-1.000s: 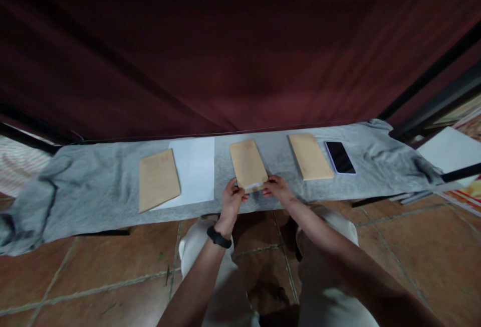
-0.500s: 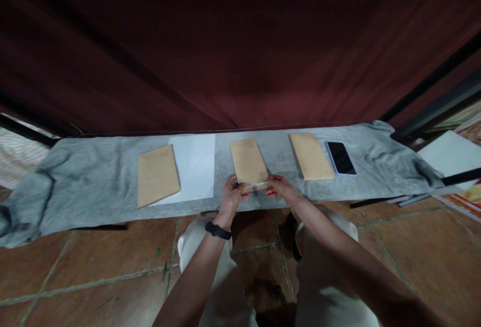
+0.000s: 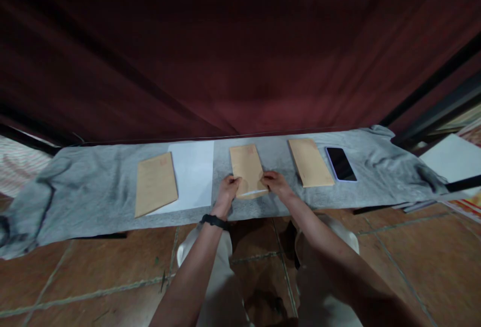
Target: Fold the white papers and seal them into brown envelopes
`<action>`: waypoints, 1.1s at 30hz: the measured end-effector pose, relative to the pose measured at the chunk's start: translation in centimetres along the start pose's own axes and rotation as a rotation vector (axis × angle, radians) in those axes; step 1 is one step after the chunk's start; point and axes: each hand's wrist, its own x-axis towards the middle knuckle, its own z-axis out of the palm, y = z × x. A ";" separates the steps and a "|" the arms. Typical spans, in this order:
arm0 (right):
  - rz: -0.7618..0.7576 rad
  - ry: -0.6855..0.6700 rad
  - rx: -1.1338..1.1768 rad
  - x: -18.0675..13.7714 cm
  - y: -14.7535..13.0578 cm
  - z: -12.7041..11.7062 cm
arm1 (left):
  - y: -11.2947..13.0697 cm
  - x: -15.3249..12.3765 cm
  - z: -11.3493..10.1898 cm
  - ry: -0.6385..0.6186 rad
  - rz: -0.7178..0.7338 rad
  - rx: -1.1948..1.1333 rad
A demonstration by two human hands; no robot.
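Note:
A brown paper envelope (image 3: 247,164) lies in front of me, with a pale strip (image 3: 252,193) across its near end. My left hand (image 3: 227,189) pinches its left edge close to that end, a dark band around the wrist. On the opposite edge, my right hand (image 3: 277,182) has its fingers closed on the paper. Two more brown envelopes flank it: one envelope (image 3: 156,182) on the left partly covers a white sheet (image 3: 196,174), and another envelope (image 3: 311,162) lies to the right.
A grey cloth (image 3: 93,186) covers the long narrow bench, wrinkled toward both ends. Beyond the right envelope is a phone (image 3: 341,164) with a dark screen. A dark red curtain (image 3: 240,66) hangs behind. My knees are at the near edge, above a tiled floor (image 3: 93,267).
Both hands have shifted from the envelope's near corners to grips farther up its side edges. The whole view has tipped slightly, so the bench appears lower.

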 end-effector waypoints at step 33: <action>-0.082 -0.052 0.277 -0.5 0.4 -1.1 | 0.4 -0.7 0.0 -0.094 0.018 -0.163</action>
